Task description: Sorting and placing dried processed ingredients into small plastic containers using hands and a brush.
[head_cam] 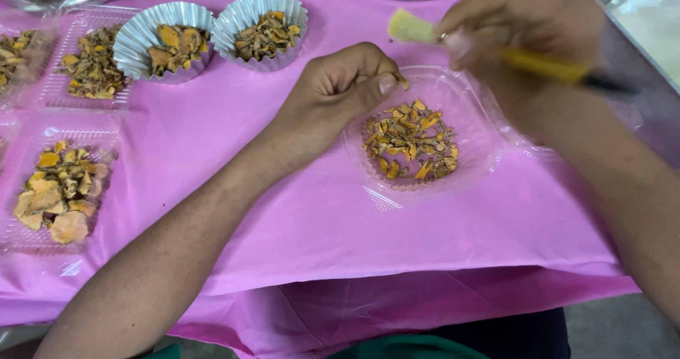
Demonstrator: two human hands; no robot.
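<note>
Here, seen from the head camera, your left hand (338, 90) is curled closed, pinching a small orange-brown dried piece (401, 84) over the clear plastic tray (473, 111) of similar chips on the pink tablecloth (319, 217). Your blurred right hand (520, 26) is closed around a yellow-handled brush (496, 51) just above the tray's far rim.

Bare pink cloth (297, 217) near the clear tray (476, 162) lies open; foil cups (134, 36) crowd far left; metal tray (623, 19) blocks right.

A clear tray (476, 141) of chopped pieces (411, 141) sits mid-table between both hands, two fluted foil cups (164, 41) behind it to the left, another filled tray (60, 189) far left.
</note>
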